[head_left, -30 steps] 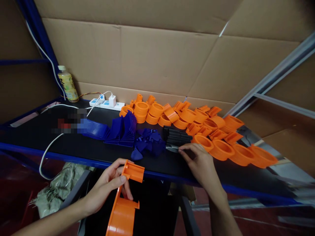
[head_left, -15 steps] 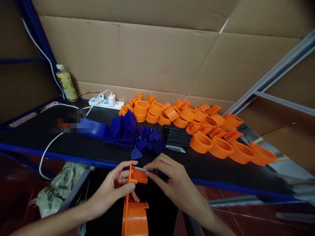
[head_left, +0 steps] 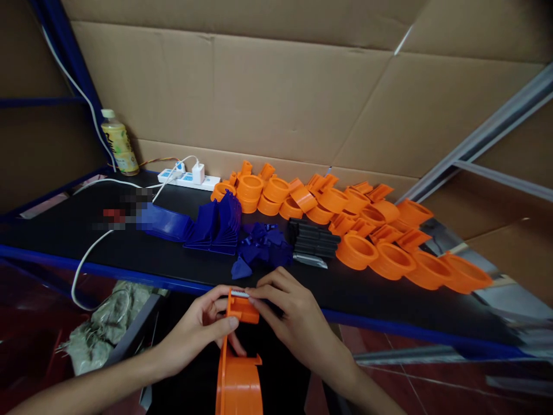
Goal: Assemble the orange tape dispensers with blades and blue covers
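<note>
My left hand (head_left: 209, 321) grips an orange plastic tape dispenser (head_left: 239, 383) by its upper end, thumb at the front and fingers behind. The dispenser's broad rounded part hangs down past the lower edge of the view. Between the fingertips of my right hand (head_left: 291, 308) is a small pale serrated blade (head_left: 239, 293). The blade lies across the dispenser's top edge, its left part against the orange plastic. Whether it is fully seated I cannot tell.
Several orange dispensers (head_left: 356, 249) stand in rows on the black table (head_left: 164, 259). Left of them lie black rods (head_left: 315, 239), small blue pieces (head_left: 263, 245) and stacked blue plates (head_left: 224, 225). A power strip (head_left: 190, 179) and a bottle (head_left: 120, 144) stand at the back.
My right hand has moved left and brought the serrated blade closer against the dispenser's top edge. My left hand keeps its hold; the view has shifted slightly.
</note>
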The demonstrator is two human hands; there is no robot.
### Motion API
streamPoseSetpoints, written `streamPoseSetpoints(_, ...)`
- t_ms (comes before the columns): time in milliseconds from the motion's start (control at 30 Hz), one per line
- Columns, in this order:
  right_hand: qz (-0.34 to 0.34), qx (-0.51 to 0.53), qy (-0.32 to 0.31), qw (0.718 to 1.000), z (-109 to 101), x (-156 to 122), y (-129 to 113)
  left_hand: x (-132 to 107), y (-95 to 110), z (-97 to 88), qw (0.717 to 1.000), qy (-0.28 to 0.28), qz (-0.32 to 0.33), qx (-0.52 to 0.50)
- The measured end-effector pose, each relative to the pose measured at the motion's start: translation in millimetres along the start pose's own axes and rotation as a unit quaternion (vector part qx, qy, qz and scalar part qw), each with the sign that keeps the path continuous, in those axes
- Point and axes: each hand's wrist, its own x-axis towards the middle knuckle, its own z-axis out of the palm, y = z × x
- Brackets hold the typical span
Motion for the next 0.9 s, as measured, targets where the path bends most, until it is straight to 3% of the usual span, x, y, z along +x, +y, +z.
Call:
streamPoseSetpoints(267, -0.004, 0.008, -0.016, 1.0, 0, 1, -5, -2, 7, -1.0, 1.0, 0.002, -0.004, -0.016)
streamPoseSetpoints(367, 0.007, -0.021, 0.014, 1.0, -11, 2, -1, -2, 12, -0.8, 0.999, 0.009, -0.022, -0.037)
streamPoseSetpoints(533, 0.053, -0.204, 0.142, 0.967, -53, 10, 45, -2, 17, -0.4, 0.998, 0.024, -0.03, -0.043)
streamPoseSetpoints(633, 0.072, -0.287, 0.104, 0.95, -77, 17, 86, -2, 16, -0.1, 0.998, 0.02, -0.036, -0.041)
streamPoseSetpoints(733, 0.071, -0.314, 0.065, 0.945, -86, 20, 114, -2, 14, 0.4, 0.998, 0.022, -0.04, -0.036)
streamPoseSetpoints(900, 0.05, -0.3, 0.05, 0.951, -84, 20, 128, -2, 14, 1.0, 0.999, 0.018, -0.038, -0.035)
